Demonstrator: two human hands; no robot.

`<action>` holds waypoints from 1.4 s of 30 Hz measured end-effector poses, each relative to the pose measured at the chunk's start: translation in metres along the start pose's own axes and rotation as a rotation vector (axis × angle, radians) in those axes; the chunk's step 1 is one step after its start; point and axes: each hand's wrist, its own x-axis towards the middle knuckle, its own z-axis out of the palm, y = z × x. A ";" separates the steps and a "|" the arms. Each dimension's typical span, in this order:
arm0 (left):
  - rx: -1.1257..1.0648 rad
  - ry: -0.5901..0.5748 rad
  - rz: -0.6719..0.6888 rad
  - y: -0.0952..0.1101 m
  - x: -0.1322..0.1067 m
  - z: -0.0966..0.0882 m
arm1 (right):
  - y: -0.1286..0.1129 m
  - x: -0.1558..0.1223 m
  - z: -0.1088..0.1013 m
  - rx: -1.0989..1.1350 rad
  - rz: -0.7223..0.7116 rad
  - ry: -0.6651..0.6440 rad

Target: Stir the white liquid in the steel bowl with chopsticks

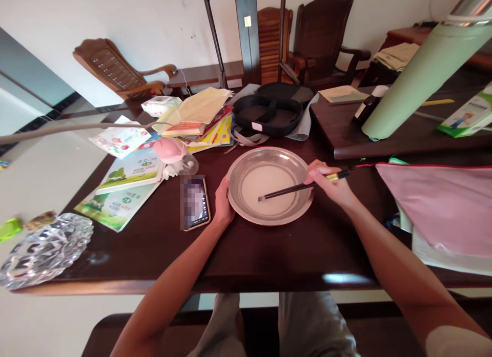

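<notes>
A round metal basin [277, 218] sits on the dark table with a whitish liquid [259, 179] in its bottom. At its left rim, my left hand [224, 201] is closed on the edge, with some fingertips hidden behind it. My right hand [326, 180] grips black chopsticks [286, 191] with gold bands near the back ends. They slant down to the left over the right rim, and their tips meet the whitish liquid. Close to my left hand lies a phone [196, 202] with its screen lit and partly pixelated.
Left of the phone are a pink-topped bottle [171, 151] and booklets [130, 170]. A glass dish [49, 249] stands at the left edge. Behind the basin are a black case [269, 113] and stacked books [203, 113]. To the right are a green flask [423, 83] and a pink pouch [442, 203].
</notes>
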 end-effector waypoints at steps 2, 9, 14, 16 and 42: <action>0.001 -0.009 0.002 0.000 0.000 0.000 | -0.002 -0.001 0.004 -0.099 -0.021 -0.014; -0.011 -0.001 0.009 0.001 0.000 0.001 | 0.003 0.006 -0.019 0.060 -0.016 0.187; -0.025 0.006 -0.001 0.000 0.000 0.001 | 0.003 0.003 -0.013 0.137 0.003 0.033; -0.030 0.009 -0.003 0.000 0.000 0.001 | 0.001 0.000 -0.006 0.032 0.006 -0.029; -0.009 0.023 0.006 -0.001 0.000 0.000 | 0.001 0.005 -0.022 0.037 0.007 0.167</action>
